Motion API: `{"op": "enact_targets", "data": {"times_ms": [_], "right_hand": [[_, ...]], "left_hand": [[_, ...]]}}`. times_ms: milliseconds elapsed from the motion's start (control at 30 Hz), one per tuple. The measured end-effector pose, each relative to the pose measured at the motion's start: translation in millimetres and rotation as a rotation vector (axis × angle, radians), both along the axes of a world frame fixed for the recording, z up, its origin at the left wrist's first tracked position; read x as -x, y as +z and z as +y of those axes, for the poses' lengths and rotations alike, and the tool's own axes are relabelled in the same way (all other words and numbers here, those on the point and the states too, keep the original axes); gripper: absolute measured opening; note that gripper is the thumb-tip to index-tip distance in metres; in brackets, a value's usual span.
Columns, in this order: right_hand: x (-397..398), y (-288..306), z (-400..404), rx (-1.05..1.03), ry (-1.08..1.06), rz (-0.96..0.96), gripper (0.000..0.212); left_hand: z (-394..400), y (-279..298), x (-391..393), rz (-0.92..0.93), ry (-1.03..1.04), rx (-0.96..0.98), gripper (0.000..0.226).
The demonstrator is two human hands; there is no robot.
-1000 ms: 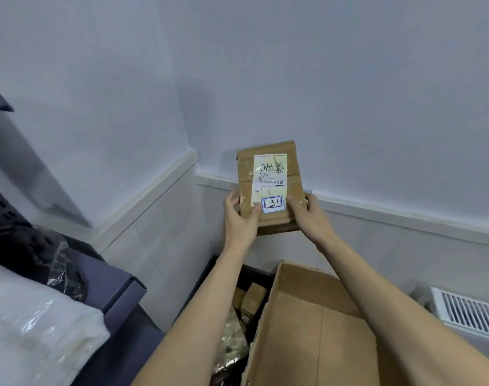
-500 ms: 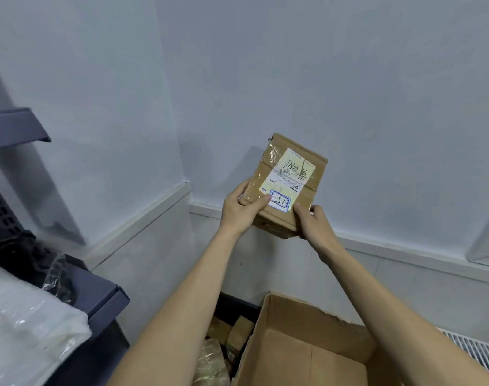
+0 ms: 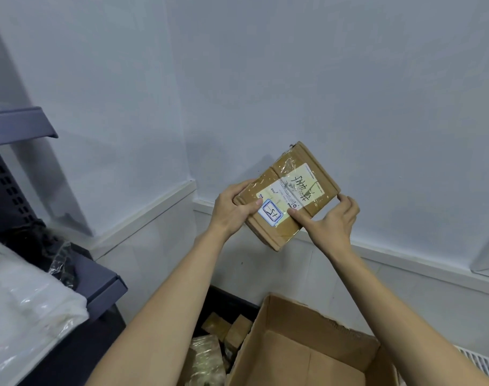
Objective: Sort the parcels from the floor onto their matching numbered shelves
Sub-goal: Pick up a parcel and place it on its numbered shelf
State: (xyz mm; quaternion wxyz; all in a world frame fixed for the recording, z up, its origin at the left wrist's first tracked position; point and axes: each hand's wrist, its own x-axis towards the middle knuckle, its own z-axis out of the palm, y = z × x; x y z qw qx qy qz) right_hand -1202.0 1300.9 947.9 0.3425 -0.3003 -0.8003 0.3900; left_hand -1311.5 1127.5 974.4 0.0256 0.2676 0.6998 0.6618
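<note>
A flat brown cardboard parcel point(image 3: 288, 195) wrapped in clear tape is held up in front of the wall, tilted clockwise. It carries a white shipping label and a small blue-bordered sticker with a handwritten number. My left hand point(image 3: 233, 208) grips its left end, thumb beside the sticker. My right hand point(image 3: 331, 218) holds its lower right side, thumb on the face and fingers round the edge. More small brown parcels point(image 3: 229, 330) lie low down in a dark bin.
A grey metal shelf unit point(image 3: 104, 288) stands at the left, with white plastic-wrapped bags point(image 3: 23, 307) and a black bagged item on it. An open empty cardboard box point(image 3: 307, 349) sits below my arms. A white radiator point(image 3: 482, 363) shows at the bottom right.
The parcel has turned further clockwise and shifted right. My right hand moved up along its right side. The view tilted slightly, showing more of the shelf.
</note>
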Motion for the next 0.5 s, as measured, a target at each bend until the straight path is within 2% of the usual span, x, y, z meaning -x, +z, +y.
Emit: {"op": "enact_targets", "data": {"times_ms": [200,367,433,500], "right_hand": [[-9,-10,3,-0.151,-0.035,-0.029,0.117],[-14,-1,15,-0.527,0.188,-0.194,0.12],[-14,1,20,-0.635,0.324,-0.308,0.112],[-16,1,22,-0.63,0.433,-0.318,0.095]], "left_hand": [[-1,-1,-4,0.178,-0.017,0.213,0.046],[3,6,-10,0.326,-0.136,0.433,0.047],[6,11,-13,0.346,-0.193,0.504,0.047],[9,16,-16,0.388,-0.227,0.554,0.045]]}}
